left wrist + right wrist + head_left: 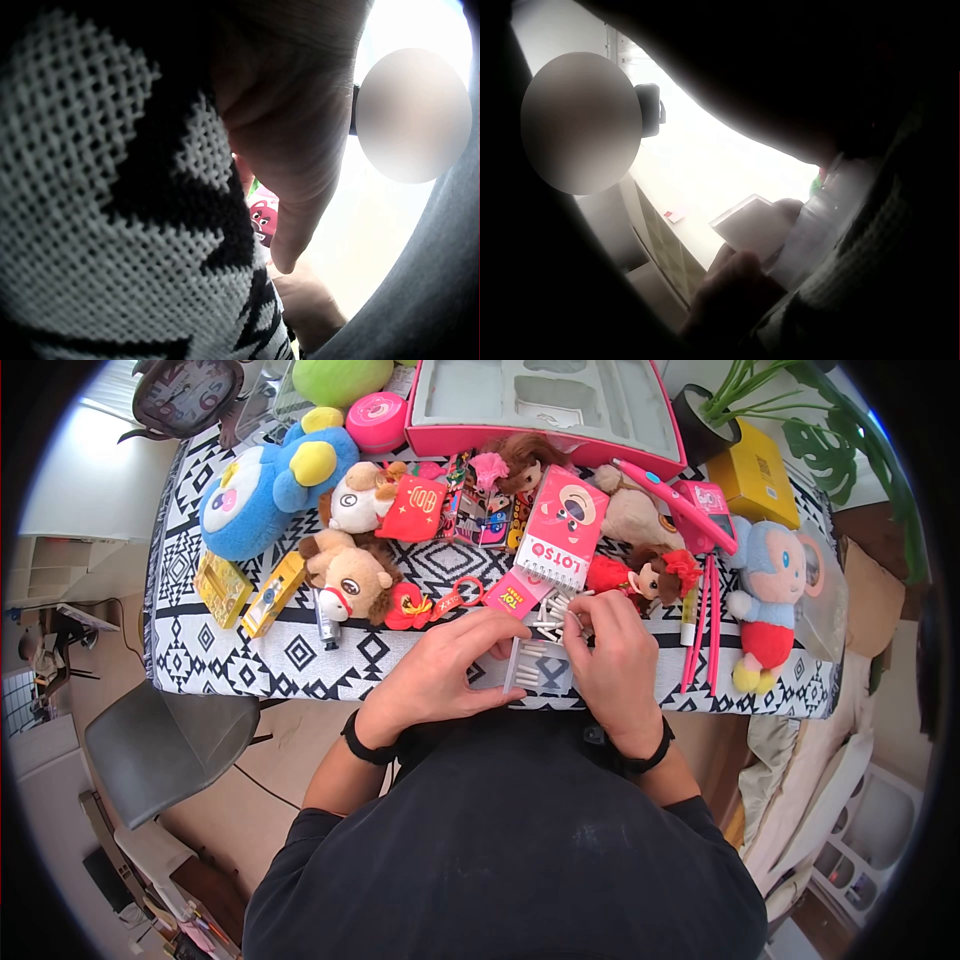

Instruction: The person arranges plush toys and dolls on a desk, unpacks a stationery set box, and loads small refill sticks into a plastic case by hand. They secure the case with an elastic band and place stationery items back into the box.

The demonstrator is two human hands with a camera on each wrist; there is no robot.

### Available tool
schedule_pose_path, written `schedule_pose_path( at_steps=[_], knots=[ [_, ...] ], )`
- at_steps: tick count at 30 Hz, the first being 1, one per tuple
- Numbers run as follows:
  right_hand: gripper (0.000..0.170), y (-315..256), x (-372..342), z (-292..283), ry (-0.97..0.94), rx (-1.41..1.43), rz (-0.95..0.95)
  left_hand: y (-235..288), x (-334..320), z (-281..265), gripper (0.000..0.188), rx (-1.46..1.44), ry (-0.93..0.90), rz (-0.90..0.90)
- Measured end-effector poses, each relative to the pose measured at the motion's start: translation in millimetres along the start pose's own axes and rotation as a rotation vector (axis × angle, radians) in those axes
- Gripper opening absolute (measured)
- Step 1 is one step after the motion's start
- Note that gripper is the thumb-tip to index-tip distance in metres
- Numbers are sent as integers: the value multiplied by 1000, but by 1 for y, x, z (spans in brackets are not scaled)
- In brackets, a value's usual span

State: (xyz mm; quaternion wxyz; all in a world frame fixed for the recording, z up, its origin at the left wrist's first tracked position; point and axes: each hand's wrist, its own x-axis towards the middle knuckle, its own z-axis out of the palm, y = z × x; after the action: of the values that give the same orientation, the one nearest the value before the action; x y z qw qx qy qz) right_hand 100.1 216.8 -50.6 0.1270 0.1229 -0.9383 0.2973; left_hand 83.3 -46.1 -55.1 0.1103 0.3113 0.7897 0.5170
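My left hand (445,665) grips a small clear plastic box (550,678) by its left end, thumb at the near side and fingers at the far side. Several white cotton swabs (530,672) lie inside it. Just beyond the box, more cotton swabs (548,622) are heaped loosely on the patterned cloth. My right hand (617,660) pinches at the heap's right side with thumb and forefinger, its fingertips partly hiding the swabs there. In the right wrist view, the box's pale end panel (754,225) shows above the left hand's fingers (739,270).
A pink LOTSO notepad (565,525) and a pink TOY STORY card (517,592) lie beyond the heap. Red-handled scissors (462,595) and a plush horse (350,575) are on the left. On the right are a red-dressed doll (645,578), pink sticks (703,630) and a blue plush toy (770,595).
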Motion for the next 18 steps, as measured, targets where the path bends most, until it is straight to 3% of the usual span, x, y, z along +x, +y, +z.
schedule_pose_path(
  at_steps=[2,6,11,18],
  knots=[
    [19,-1,-1,0,85,27,22,0,0,0,69,0,-1,-5],
    [19,-8,-1,-16,49,93,5,0,0,0,70,2,-1,2],
    [18,-15,-8,-32,-224,167,-28,-1,0,1,70,-1,4,3],
    [15,-19,-13,-28,-263,126,-84,0,-1,1,70,15,10,14]
  ],
)
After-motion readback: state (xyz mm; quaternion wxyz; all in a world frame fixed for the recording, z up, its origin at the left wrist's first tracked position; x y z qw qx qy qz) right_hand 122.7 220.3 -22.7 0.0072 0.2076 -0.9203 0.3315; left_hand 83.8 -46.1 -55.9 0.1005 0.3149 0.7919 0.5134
